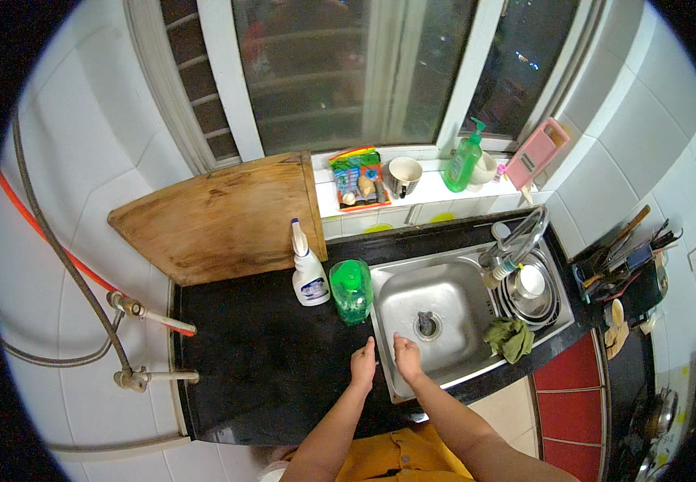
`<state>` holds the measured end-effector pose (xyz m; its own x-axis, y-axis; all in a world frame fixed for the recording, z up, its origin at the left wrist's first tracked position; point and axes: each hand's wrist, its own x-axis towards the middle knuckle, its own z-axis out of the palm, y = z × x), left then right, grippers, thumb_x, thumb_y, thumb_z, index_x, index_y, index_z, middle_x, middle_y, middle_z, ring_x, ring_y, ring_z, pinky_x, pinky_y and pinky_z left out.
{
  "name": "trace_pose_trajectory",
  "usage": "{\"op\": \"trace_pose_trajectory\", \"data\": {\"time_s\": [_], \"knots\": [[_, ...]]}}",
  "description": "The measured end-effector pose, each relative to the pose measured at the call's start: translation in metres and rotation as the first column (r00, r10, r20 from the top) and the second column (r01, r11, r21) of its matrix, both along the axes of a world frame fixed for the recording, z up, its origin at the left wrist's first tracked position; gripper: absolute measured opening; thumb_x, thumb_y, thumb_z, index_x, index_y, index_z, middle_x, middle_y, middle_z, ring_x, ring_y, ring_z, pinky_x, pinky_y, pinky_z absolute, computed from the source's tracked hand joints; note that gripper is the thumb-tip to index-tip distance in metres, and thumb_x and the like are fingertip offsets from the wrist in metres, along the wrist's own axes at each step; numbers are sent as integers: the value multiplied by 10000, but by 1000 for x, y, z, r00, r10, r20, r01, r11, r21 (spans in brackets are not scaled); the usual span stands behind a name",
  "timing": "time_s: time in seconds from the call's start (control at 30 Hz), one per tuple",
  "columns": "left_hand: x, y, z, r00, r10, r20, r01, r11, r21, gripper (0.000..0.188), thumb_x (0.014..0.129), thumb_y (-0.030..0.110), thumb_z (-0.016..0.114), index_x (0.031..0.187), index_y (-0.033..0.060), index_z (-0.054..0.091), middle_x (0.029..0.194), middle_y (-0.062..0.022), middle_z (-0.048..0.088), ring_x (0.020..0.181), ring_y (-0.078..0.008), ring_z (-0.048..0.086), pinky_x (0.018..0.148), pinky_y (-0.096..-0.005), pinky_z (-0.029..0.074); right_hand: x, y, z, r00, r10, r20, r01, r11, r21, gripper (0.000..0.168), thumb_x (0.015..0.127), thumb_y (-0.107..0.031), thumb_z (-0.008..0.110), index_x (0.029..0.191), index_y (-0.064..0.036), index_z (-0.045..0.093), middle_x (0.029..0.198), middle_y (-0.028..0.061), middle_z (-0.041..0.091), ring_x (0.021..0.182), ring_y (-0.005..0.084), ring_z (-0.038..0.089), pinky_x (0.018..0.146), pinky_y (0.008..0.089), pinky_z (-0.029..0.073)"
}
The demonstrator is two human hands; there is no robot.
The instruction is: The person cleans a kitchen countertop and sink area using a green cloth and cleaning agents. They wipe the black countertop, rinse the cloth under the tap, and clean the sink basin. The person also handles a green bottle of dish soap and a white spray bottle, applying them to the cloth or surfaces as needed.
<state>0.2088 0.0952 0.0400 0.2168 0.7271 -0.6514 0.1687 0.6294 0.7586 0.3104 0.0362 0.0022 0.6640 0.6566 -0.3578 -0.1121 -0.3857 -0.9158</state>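
Note:
My left hand (pixel 364 363) is held over the black countertop, just off the left rim of the stainless steel sink (pixel 403 289). It holds nothing, and its thumb points up. My right hand (pixel 407 358) is over the sink's near left corner, also with nothing in it. The palms face each other with a gap between them; the lower fingers are partly hidden. Beyond my left hand stands a clear green plastic bottle (pixel 351 295), beside a white spray bottle (pixel 310 280). A dark piece of something sits at the drain (pixel 427 325) in the basin.
A faucet (pixel 519 241) arches over stacked metal bowls (pixel 537 301) at the sink's right. A green cloth (pixel 509 339) drapes the rim. A wooden board (pixel 233 223) leans at the window. Pipes (pixel 167 376) jut in on the left. A soap pump bottle (pixel 463 162) stands on the sill.

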Motion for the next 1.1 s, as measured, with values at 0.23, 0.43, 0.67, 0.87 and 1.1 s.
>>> {"op": "trace_pose_trajectory", "data": {"time_s": [0.23,0.43,0.67,0.87,1.1], "knots": [[24,-15,1,957,34,287,-11,996,-83,408,941,346,516,604,156,384,494,57,322,406,-89,299,414,-275,251,19,-21,8,1000,-10,3,10,998,58,354,987,-331,442,741,-87,516,573,-47,417,457,63,362,417,248,293],[42,-25,-16,913,-112,393,174,977,-125,401,980,482,361,897,126,525,863,-15,555,819,-120,508,710,-273,389,42,-49,-11,968,57,245,-68,997,35,221,950,-223,541,1034,-39,629,723,12,601,640,106,539,607,253,442],[66,-45,-19,921,-193,339,264,948,-178,548,945,460,483,1360,105,433,1327,-91,515,1278,-210,404,1087,-435,239,89,-82,-10,997,78,14,-74,974,-215,212,793,-181,672,991,-109,692,982,102,670,858,222,634,780,333,493],[96,-62,-30,948,-258,187,280,954,-108,619,855,352,668,1380,150,411,1338,-93,493,1262,-210,422,1050,-425,292,136,-110,13,775,60,630,151,949,-277,297,662,-88,742,946,-164,699,1029,47,624,1051,272,526,966,397,379],[129,-71,-49,933,-259,249,315,924,-218,586,857,431,634,1340,154,451,1347,-44,482,1257,-219,429,1020,-429,329,207,-144,23,485,-165,859,544,826,-148,475,642,-107,739,1090,-151,590,1238,56,501,1207,300,403,1015,480,283]]}}
